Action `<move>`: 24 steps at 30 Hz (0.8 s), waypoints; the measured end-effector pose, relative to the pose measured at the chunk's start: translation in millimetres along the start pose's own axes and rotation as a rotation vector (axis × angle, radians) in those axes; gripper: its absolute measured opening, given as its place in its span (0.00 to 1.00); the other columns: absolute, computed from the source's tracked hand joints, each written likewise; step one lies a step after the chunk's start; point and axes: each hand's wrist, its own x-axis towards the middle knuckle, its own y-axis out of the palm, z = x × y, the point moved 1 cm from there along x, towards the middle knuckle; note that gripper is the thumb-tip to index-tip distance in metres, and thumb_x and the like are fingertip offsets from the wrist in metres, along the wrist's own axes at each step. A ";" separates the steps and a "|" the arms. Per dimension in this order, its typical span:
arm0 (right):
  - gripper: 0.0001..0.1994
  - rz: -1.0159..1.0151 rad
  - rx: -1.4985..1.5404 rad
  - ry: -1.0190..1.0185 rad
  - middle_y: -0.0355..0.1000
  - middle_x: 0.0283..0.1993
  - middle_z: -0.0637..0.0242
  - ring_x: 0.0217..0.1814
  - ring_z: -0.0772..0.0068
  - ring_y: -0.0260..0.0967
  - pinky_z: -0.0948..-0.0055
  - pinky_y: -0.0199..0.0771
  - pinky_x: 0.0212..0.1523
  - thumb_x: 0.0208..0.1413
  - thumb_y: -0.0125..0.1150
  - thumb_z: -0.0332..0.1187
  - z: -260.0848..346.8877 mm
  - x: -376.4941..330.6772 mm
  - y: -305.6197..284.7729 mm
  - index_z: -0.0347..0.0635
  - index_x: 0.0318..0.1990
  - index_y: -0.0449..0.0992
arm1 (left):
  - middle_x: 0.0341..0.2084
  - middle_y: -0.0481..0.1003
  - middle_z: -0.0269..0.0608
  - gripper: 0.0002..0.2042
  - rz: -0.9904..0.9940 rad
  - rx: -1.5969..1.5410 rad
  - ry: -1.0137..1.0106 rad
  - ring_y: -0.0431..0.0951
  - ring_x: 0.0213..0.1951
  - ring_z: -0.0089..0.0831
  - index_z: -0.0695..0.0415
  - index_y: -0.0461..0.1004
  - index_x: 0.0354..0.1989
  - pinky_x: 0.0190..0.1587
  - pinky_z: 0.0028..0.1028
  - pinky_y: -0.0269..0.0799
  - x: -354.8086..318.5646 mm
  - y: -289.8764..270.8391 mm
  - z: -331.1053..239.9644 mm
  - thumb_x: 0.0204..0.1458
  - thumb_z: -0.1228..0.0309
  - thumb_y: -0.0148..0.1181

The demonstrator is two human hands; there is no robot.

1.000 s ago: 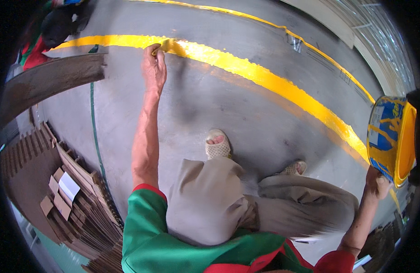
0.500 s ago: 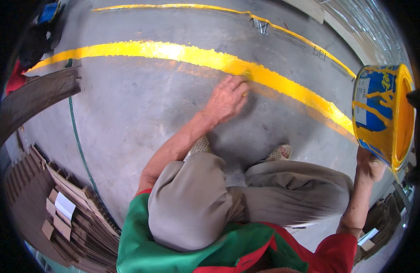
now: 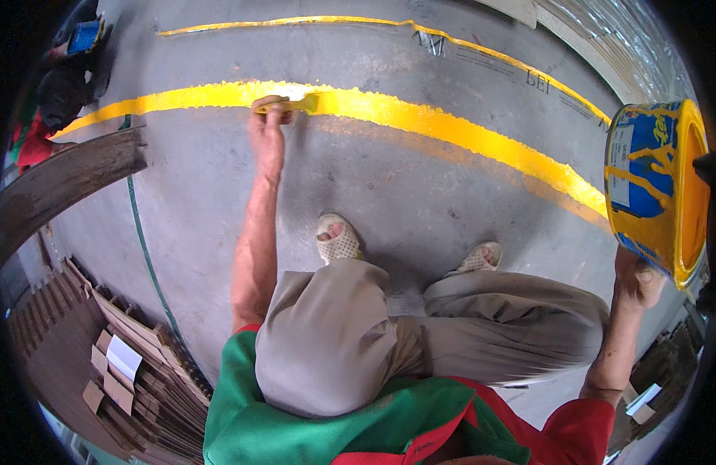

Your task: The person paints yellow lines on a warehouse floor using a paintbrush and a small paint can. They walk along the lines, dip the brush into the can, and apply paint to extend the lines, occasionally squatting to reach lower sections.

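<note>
My left hand [image 3: 267,133] reaches far forward and grips a paintbrush [image 3: 292,104] whose yellow bristles rest on the wide yellow line [image 3: 420,120] painted across the grey concrete floor. My right hand [image 3: 637,279] holds up a blue paint can [image 3: 652,190] smeared with yellow paint, tilted at the right edge of the view. I am squatting, with my knees and both sandalled feet [image 3: 339,240] below the brush.
A thinner yellow line [image 3: 482,50] runs farther back. Stacks of flattened cardboard [image 3: 118,372] lie at the lower left, a dark board [image 3: 63,182] and a green hose [image 3: 145,248] beside them. Another person [image 3: 67,70] crouches at the upper left.
My left hand has swung from the right part of the yellow line back to the left and farther out along it. The paint can stays raised in my right hand.
</note>
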 end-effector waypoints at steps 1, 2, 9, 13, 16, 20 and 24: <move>0.43 -0.012 -0.008 0.000 0.54 0.79 0.59 0.80 0.52 0.51 0.41 0.45 0.77 0.53 0.71 0.44 0.7 -0.5 -1.1 0.47 0.75 0.58 | 0.35 0.79 0.38 0.07 -0.031 0.015 -0.002 0.77 0.34 0.24 0.60 0.75 0.46 0.41 0.27 0.75 6.6 -11.0 -1.4 0.65 0.72 0.56; 0.43 -0.031 -0.021 0.006 0.54 0.79 0.59 0.80 0.52 0.51 0.41 0.45 0.77 0.53 0.71 0.44 1.4 -0.7 -1.9 0.47 0.75 0.58 | 0.35 0.79 0.39 0.07 -0.056 0.062 0.039 0.77 0.35 0.24 0.61 0.75 0.46 0.41 0.27 0.75 12.5 -20.6 -4.2 0.65 0.71 0.56; 0.43 0.094 0.071 -0.026 0.55 0.78 0.58 0.80 0.52 0.52 0.41 0.45 0.77 0.53 0.71 0.43 4.4 2.4 6.1 0.47 0.75 0.58 | 0.44 0.80 0.51 0.10 -0.055 0.833 0.483 0.82 0.44 0.41 0.62 0.75 0.52 0.45 0.34 0.78 9.0 -23.9 -24.2 0.64 0.74 0.57; 0.42 0.090 0.054 -0.044 0.57 0.77 0.58 0.78 0.53 0.53 0.43 0.47 0.76 0.53 0.72 0.42 2.8 4.3 8.7 0.46 0.74 0.59 | 0.47 0.77 0.56 0.13 0.253 0.869 0.559 0.77 0.50 0.54 0.61 0.74 0.52 0.53 0.43 0.74 -33.4 30.2 -22.0 0.58 0.75 0.60; 0.41 0.068 0.031 -0.048 0.58 0.76 0.58 0.77 0.54 0.55 0.45 0.49 0.75 0.53 0.72 0.42 2.6 2.1 10.2 0.45 0.73 0.60 | 0.48 0.77 0.55 0.12 0.440 0.746 0.691 0.78 0.51 0.52 0.61 0.74 0.50 0.54 0.44 0.75 -75.4 77.5 -27.3 0.57 0.76 0.60; 0.39 0.044 -0.009 -0.050 0.60 0.74 0.58 0.75 0.55 0.57 0.47 0.52 0.74 0.54 0.71 0.40 2.2 -2.2 13.5 0.43 0.72 0.61 | 0.45 0.79 0.49 0.10 0.453 0.251 0.484 0.81 0.47 0.40 0.62 0.73 0.50 0.50 0.37 0.77 -100.9 118.1 -59.7 0.61 0.75 0.57; 0.37 0.022 -0.047 -0.079 0.62 0.72 0.58 0.73 0.56 0.59 0.50 0.55 0.73 0.54 0.71 0.39 -4.5 -0.5 16.9 0.41 0.70 0.62 | 0.41 0.80 0.42 0.09 0.369 -0.119 0.083 0.80 0.41 0.29 0.62 0.73 0.50 0.49 0.30 0.77 -87.2 117.9 -97.6 0.65 0.73 0.54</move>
